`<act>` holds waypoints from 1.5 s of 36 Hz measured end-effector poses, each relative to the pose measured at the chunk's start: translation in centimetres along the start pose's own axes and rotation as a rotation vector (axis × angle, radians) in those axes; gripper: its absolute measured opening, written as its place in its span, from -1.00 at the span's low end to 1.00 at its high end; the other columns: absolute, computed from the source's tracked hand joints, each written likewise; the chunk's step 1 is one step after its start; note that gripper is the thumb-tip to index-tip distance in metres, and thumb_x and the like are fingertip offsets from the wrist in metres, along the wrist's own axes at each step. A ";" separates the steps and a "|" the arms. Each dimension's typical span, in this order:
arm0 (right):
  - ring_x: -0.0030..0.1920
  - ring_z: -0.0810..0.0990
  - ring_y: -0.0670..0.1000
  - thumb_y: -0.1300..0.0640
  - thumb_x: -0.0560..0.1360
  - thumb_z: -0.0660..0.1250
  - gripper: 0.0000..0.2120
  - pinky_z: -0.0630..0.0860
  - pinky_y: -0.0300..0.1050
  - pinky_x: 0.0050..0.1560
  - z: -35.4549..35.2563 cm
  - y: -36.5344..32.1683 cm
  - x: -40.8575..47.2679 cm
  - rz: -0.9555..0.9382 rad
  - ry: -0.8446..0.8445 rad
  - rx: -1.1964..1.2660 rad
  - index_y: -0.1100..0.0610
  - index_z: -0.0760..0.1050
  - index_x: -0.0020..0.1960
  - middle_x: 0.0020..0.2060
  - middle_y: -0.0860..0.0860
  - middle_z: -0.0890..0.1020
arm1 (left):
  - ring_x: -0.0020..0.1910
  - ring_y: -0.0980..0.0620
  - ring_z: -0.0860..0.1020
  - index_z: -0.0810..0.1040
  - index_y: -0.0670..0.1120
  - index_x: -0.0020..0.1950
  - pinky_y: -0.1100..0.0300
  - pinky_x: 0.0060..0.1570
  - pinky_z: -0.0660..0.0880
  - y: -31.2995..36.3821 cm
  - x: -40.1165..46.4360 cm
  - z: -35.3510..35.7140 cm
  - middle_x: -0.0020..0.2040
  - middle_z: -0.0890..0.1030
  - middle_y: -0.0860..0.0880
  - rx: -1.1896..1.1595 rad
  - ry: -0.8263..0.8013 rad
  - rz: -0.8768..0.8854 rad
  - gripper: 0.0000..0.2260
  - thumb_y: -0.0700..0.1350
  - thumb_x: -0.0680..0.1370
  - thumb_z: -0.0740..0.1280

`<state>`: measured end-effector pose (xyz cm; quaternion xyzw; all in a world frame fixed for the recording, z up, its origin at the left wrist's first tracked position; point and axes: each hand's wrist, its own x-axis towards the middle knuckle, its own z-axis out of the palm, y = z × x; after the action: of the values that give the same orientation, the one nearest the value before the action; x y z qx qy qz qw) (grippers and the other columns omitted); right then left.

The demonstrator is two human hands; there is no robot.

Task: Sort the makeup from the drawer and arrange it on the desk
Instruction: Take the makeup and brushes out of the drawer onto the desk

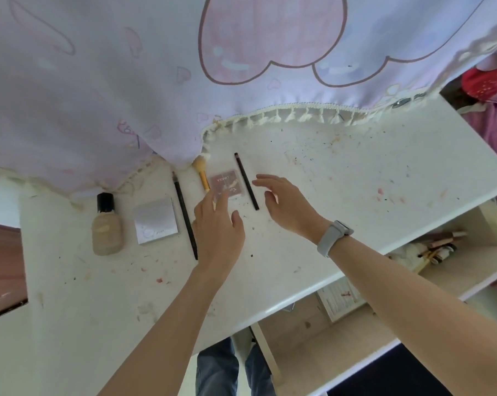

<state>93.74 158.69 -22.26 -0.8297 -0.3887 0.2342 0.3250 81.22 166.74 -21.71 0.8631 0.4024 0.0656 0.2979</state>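
On the worktop [327, 172], the left grip [218, 221] rests loose-fingered on the pink blush compact [225, 185], seemingly squaring it into the row; the right grip [287, 207], open, hovers just beside the eyeliner pencil [246, 181]; remaining makeup [438, 247] waits in the drawer behind it.

Both forearms are bare to the frame's edge, with no sleeves showing. The left hand [217, 224] wears nothing: no ring, no band. At the wrist of the right hand [288, 208] sits a watch [334, 237] with a smooth pale grey strap and a rounded grey case of the same tone, lying toward four o'clock from that hand. At six o'clock in the view, blue denim trousers [217, 367] cover both legs.
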 end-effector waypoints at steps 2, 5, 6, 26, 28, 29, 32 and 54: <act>0.33 0.38 -0.02 0.35 0.56 0.08 -0.64 0.26 -0.22 0.35 -1.0 0.5 -2.3 0.009 0.079 0.068 0.17 0.45 0.29 0.31 0.01 0.46 | 0.42 -0.01 0.17 0.32 -0.05 0.41 0.05 0.36 0.20 0.9 -1.9 0.4 0.45 0.26 -0.03 -0.022 0.007 0.046 -0.62 -0.15 0.59 0.19; 0.15 0.51 -0.06 0.39 0.54 0.11 -0.66 0.37 -0.35 0.19 -2.1 2.2 -6.8 0.036 0.219 0.161 0.18 0.49 0.21 0.15 0.01 0.55 | 0.36 -0.03 0.29 0.42 -0.09 0.34 0.08 0.32 0.28 2.6 -5.7 1.5 0.37 0.37 -0.07 -0.102 -0.001 0.160 -0.67 -0.19 0.57 0.24; 0.08 0.53 -0.12 0.41 0.53 0.11 -0.66 0.38 -0.43 0.10 -2.5 3.0 -8.5 0.054 0.260 0.181 0.15 0.50 0.19 0.10 -0.01 0.55 | 0.32 -0.05 0.35 0.44 -0.11 0.31 0.08 0.27 0.35 3.2 -7.0 2.0 0.33 0.41 -0.09 -0.121 -0.012 0.215 -0.68 -0.20 0.55 0.26; 0.26 0.38 0.13 0.09 0.54 0.21 -0.59 0.41 0.03 0.16 -3.0 18.1 -20.9 0.512 -0.008 -0.544 0.15 0.31 0.37 0.28 0.10 0.40 | 0.51 -0.12 -0.21 -0.08 -0.11 0.53 -0.18 0.42 -0.01 2.2 -14.8 18.9 0.55 -0.15 -0.07 0.628 -0.769 0.643 -0.44 -0.24 0.58 0.07; 0.30 0.35 0.15 0.00 0.53 0.23 -0.55 0.37 0.05 0.19 -2.5 18.5 -19.9 0.534 -0.042 -0.597 0.16 0.29 0.35 0.29 0.12 0.38 | 0.51 -0.13 -0.18 -0.05 -0.12 0.53 -0.19 0.42 0.00 1.5 -14.9 19.0 0.55 -0.14 -0.07 0.694 -0.763 0.670 -0.48 -0.21 0.60 0.05; 0.30 0.34 0.16 -0.03 0.52 0.24 -0.52 0.36 0.07 0.20 -2.3 18.6 -19.6 0.557 -0.064 -0.608 0.17 0.29 0.35 0.29 0.14 0.38 | 0.51 -0.13 -0.16 -0.01 -0.11 0.52 -0.19 0.41 0.01 1.2 -15.1 19.0 0.55 -0.12 -0.07 0.705 -0.762 0.685 -0.50 -0.21 0.60 0.05; 0.31 0.33 0.20 -0.03 0.52 0.24 -0.50 0.36 0.10 0.21 -1.7 19.0 -18.9 0.614 -0.138 -0.630 0.21 0.26 0.35 0.29 0.18 0.38 | 0.51 -0.09 -0.01 0.19 -0.08 0.47 -0.14 0.39 0.06 0.7 -15.8 18.6 0.53 0.08 -0.06 0.649 -0.721 0.671 -0.58 -0.20 0.59 0.06; 0.00 0.45 0.12 -0.01 0.44 0.28 -0.59 0.43 -0.01 -0.03 -4.3 16.9 -22.2 0.585 0.290 -0.416 0.21 0.46 0.18 -0.03 0.11 0.46 | 0.36 -0.20 0.31 0.17 -0.17 0.47 -0.05 0.27 0.39 4.7 -13.5 20.1 0.37 0.29 -0.23 0.278 -0.477 0.234 -0.45 -0.05 0.56 0.28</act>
<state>91.78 131.20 -28.54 -0.9782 -0.1249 0.1133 0.1210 82.40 145.24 -33.71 0.9273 0.2238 -0.1610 0.2533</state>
